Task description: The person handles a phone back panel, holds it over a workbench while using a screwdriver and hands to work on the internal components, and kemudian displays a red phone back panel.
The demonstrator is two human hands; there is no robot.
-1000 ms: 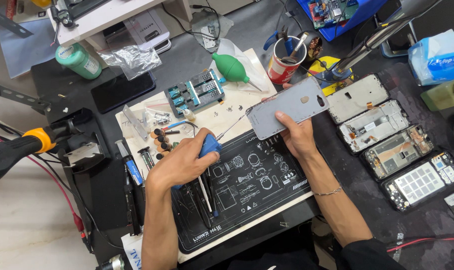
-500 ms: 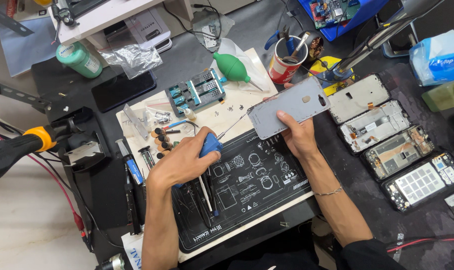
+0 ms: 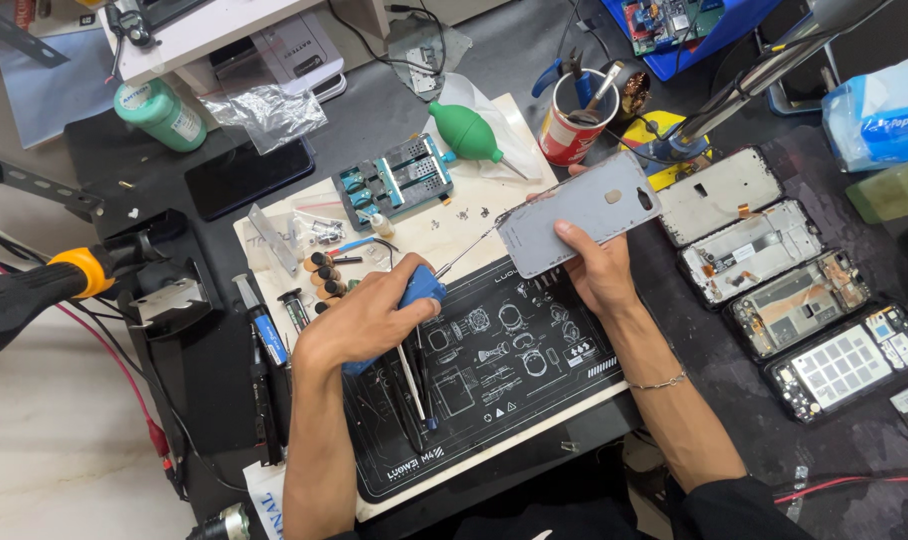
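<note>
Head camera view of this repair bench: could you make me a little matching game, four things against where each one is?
Things:
1. grey phone back cover
2. blue-handled tool
3. green air blower
4. red can

Places:
A. lying on the pale mat behind the clamp fixture
B. held in the right hand
C. standing upright with tools in it
D. gripped in the left hand

Pairs: 1-B, 2-D, 3-A, 4-C
</note>
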